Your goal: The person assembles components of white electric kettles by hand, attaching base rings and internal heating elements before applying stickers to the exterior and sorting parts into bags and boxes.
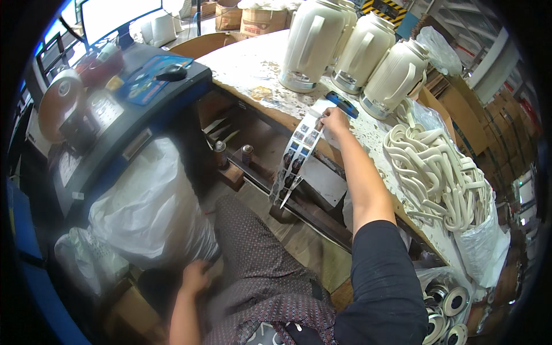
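Note:
A long strip of printed stickers (302, 142) hangs over the near edge of the worktable, its lower end curling down in front of the shelf. Fingers pinched on the top of that strip, my right hand (335, 122) is at the tabletop. Just beyond it lies a small blue and black object (342, 105) whose kind I cannot make out. Low on the left, my left hand (196, 277) is beside my thigh, close to a large white plastic bag (152, 201). Its fingers are blurred and partly hidden, so their closure is unclear.
Several cream vacuum flasks (397, 77) stand at the back of the worktable (247, 66). A pile of cream plastic handles (434, 172) lies to the right, above a bag of round metal-rimmed parts (454, 302). On the left desk are a mouse (171, 72) and a monitor (118, 17).

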### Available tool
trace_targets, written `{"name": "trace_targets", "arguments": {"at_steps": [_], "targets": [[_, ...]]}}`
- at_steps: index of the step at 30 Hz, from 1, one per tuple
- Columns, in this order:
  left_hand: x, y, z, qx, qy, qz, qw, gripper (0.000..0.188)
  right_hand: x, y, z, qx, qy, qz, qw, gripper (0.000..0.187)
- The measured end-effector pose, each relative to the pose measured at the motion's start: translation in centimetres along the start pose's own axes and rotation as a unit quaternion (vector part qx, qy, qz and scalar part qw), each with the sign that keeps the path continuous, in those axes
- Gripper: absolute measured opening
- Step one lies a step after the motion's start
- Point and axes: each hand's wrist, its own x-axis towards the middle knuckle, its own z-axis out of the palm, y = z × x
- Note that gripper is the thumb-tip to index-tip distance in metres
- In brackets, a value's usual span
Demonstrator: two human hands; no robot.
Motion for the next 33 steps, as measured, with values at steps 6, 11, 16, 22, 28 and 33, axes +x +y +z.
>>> {"name": "trace_targets", "arguments": {"at_steps": [6,11,16,22,28,33], "targets": [[-3.6,0.4,-1.3,-0.025,0.101,0.008,0.995,0.025,-9.9,-0.9,7.6,-0.159,0.145,-0.208,0.954,0.047],[-12.0,5.4,-6.8,-0.024,0.328,0.096,0.939,0.026,-30.7,-2.0,6.2,-0.05,0.116,-0.468,0.875,0.03],[-20.3,-2.6,-5.0,0.096,0.511,-0.136,0.843,0.039,-34.7,-4.5,7.1,0.11,0.01,-0.5,0.859,0.021],[-38.7,-13.5,10.4,0.123,-0.003,-0.54,0.833,0.068,-31.7,-13.3,6.8,0.136,-0.014,-0.518,0.845,0.024],[-42.5,-10.8,11.6,0.163,0.078,-0.555,0.812,0.063,-35.2,-16.0,8.8,0.272,-0.289,-0.326,0.858,0.017],[-29.1,-3.0,-10.4,0.217,0.526,-0.165,0.806,0.055,-38.6,-20.5,10.5,0.409,-0.522,-0.157,0.732,0.034]]}}
